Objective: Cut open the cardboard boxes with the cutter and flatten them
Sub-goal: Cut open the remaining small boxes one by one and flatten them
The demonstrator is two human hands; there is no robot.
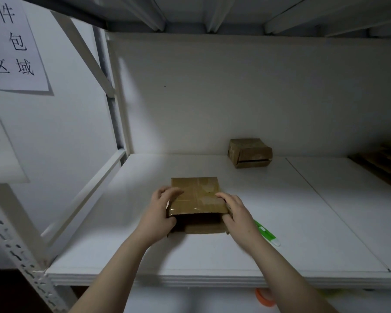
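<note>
A brown cardboard box (198, 196) with clear tape on top sits in the middle of the white shelf board (212, 256); its near end is open. My left hand (160, 211) grips the box's left side, fingers over the top and thumb at the near edge. My right hand (236, 213) grips its right side the same way. A green and white cutter (268, 236) lies on the board just right of my right wrist, held by neither hand. A second, smaller cardboard box (248, 152) stands against the back wall.
A white rack upright and slanted braces (113, 141) border the shelf on the left. Flat brown cardboard (384, 159) lies at the far right. An orange tape roll (264, 297) shows below the shelf's front edge. A paper sign (11, 44) hangs upper left.
</note>
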